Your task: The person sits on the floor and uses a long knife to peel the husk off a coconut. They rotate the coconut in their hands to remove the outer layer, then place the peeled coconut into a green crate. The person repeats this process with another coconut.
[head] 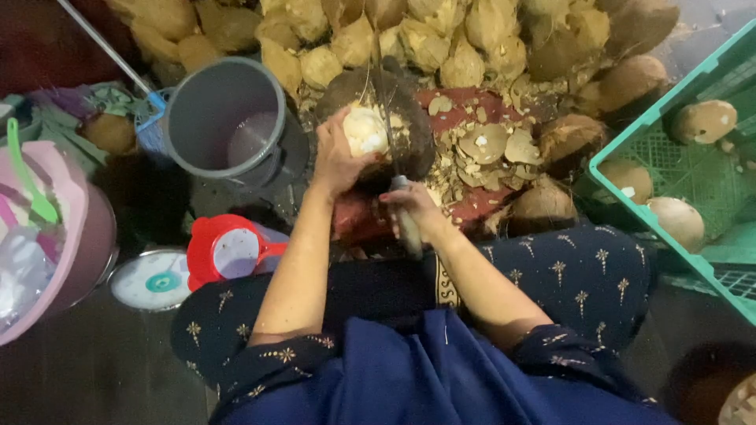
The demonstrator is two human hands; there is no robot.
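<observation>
Coconut (367, 130), pale and partly peeled, sits on a dark round block (417, 118) in front of the seated person, under a heap of husked coconuts (441, 39). A green crate (709, 181) at right holds more. A grey bucket (224, 118) stands left, a red lid (224, 250) below it. The left hand (337, 157) wraps the coconut; the right hand (413, 206) is closed around a knife (391, 118) whose blade lies against it.

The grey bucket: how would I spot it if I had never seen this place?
Start at the big heap of husked coconuts across the top. Just below its left end stands the grey bucket, left of the person's left hand on the pale coconut. It is the only plain grey round container, with a little liquid inside; the red jug sits below it.
</observation>
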